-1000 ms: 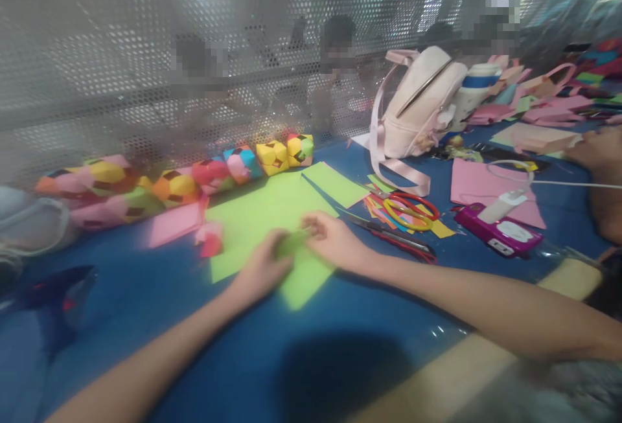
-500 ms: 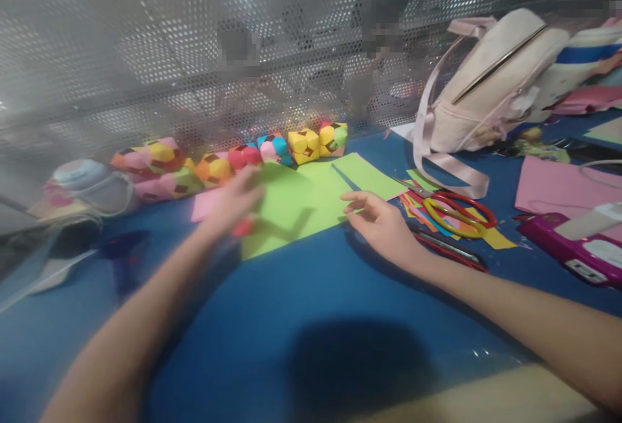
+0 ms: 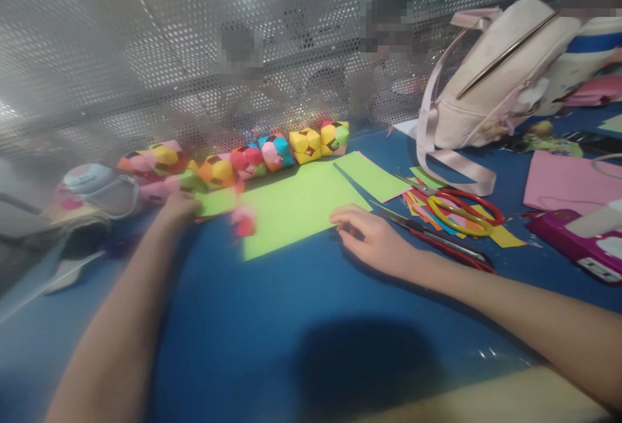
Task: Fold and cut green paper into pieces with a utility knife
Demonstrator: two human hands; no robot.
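Clock centred on the view, 12 away from us. Step in hand, as we judge it: handling green paper. Our left hand [image 3: 181, 209] is out at 9 o'clock, over the left end of the small green sheet [image 3: 219, 202]; it's motion-blurred, so we can't tell whether the fingers pinch or just rest. Our right hand [image 3: 367, 238] is at 4, fingers loosely curled, thumb apart from them, nothing in it that we can see. Fingertips sit at the near right edge of the large green sheet [image 3: 294, 209]; touching or just above, can't tell. That sheet lies flat mid-view on the blue worktop [image 3: 233, 326].

To do it well: take the small sheet by its edge only, lightly, since thin paper likely creases under a hard pinch. Keep it low and level. Paper balls [image 3: 249, 161] run from 10 to 12, right behind the left fingers, so we don't push outward. Pink-red paper bit [image 3: 243, 221], blurred, at 8 by the large sheet's left edge: keep our sleeve side clear of it. Right fingers can act as a soft weight on the large sheet. Mind our right forearm: a dark pointed tool [image 3: 437, 240] lies just beyond it at 3 to 4, scissors [image 3: 435, 197] at 3.
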